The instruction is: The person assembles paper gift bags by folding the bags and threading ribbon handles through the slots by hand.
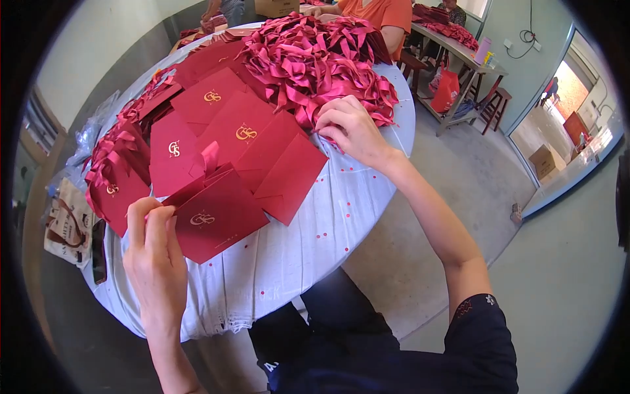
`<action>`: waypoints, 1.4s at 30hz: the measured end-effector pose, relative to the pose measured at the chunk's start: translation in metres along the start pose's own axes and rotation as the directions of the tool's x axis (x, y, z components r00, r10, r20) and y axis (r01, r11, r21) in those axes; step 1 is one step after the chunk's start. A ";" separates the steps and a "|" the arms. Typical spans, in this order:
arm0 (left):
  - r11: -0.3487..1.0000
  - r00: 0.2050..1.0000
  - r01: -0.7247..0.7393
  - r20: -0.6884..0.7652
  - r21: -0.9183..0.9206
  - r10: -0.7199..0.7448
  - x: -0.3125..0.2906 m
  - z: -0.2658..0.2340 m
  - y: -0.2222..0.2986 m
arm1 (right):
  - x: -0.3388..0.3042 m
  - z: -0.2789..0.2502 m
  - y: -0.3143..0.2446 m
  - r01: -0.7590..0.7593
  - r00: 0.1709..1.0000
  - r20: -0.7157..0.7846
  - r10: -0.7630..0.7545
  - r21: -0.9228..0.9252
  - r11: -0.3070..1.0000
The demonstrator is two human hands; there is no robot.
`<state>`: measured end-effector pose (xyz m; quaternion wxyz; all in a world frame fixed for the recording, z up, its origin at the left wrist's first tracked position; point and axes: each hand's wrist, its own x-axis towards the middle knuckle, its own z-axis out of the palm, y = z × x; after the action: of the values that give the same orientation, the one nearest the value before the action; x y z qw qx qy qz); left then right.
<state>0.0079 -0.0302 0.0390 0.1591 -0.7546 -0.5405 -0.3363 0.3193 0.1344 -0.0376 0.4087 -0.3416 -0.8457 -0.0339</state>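
Note:
My left hand pinches the upper left edge of a dark red paper gift bag with a gold emblem. The bag leans toward me at the near side of the round table, a pink ribbon loop showing at its top. At the right edge of a big heap of crimson satin ribbons, my right hand has its fingers curled together on a ribbon, its tips partly hidden. Several more red bags lie overlapping just behind the held one.
A white cloth with small red dots covers the table. By its left edge are a phone and a printed tote bag. Across the table sits a person in orange. A side table and stools stand at right.

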 end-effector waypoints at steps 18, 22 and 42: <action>0.953 0.990 0.032 0.141 -0.301 0.012 0.009 -0.010 -0.034 | 0.058 0.017 -0.190 0.216 0.976 -0.130 -0.172 0.557 0.802; 0.908 0.969 0.151 0.239 -0.390 -0.058 0.009 -0.015 -0.038 | 0.063 0.046 -0.191 0.136 0.991 -0.055 -0.125 0.523 0.841; 0.581 0.873 0.483 0.408 -0.655 -0.267 0.001 -0.008 -0.074 | 0.052 0.061 -0.206 -0.489 0.869 0.405 0.286 0.794 0.361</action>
<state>-0.0626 -0.0078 0.0366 -0.3097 -0.6574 -0.5212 -0.4475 0.1316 0.0263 0.0050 0.4344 -0.2732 -0.6696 0.5368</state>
